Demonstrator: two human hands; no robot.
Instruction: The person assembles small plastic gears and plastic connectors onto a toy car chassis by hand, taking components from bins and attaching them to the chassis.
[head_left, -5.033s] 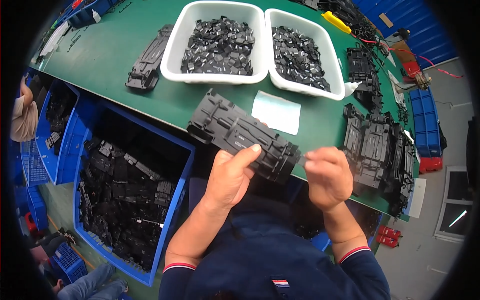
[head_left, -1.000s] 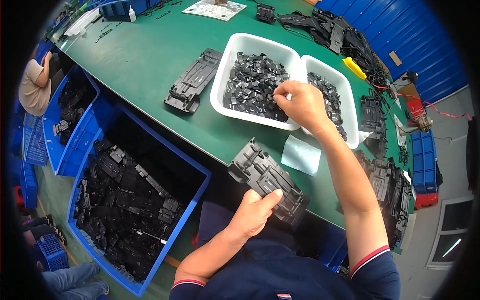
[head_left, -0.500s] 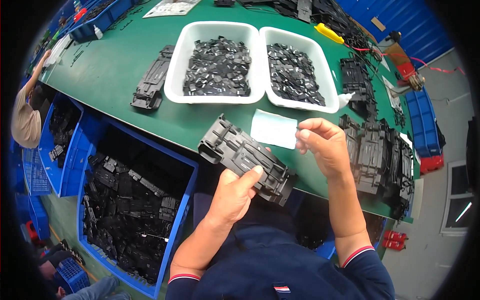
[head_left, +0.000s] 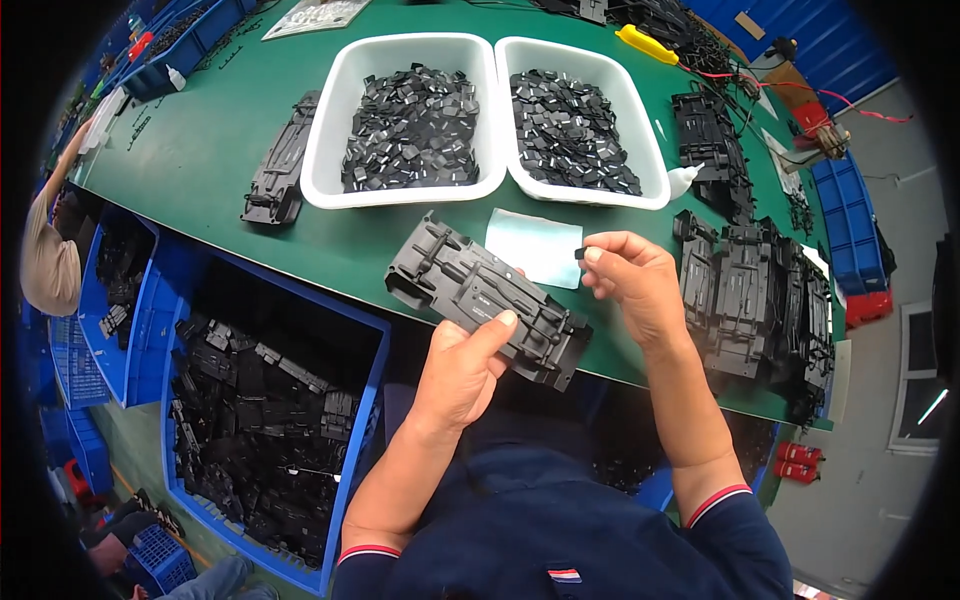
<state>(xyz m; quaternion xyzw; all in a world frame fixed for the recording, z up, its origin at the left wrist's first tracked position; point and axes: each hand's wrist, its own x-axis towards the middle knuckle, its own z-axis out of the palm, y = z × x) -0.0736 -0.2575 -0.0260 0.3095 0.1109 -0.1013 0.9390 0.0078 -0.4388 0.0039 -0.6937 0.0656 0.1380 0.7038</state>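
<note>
My left hand [head_left: 462, 372] grips a long black moulded plastic part [head_left: 480, 297] near its right end, thumb pressed on its upper face. The part is tilted over the front edge of the green table. Right of it, my right hand [head_left: 632, 272] pinches a small black piece [head_left: 581, 253] between thumb and fingers, just off the edge of a pale blue sheet [head_left: 530, 243]. Behind the sheet stand a left white tub [head_left: 313, 165] and a right white tub [head_left: 648, 170], both holding many small black pieces.
Similar black parts stand in a row [head_left: 748, 300] at the right; another [head_left: 283, 160] lies left of the tubs. A white bottle [head_left: 682, 180] is beside the right tub. Below the table, a blue bin [head_left: 375, 375] holds many parts. A co-worker's arm [head_left: 62, 185] shows far left.
The small black piece in my right hand shows more plainly now. The held part sits slightly higher and further left in view; the tubs and table have also shifted left.
</note>
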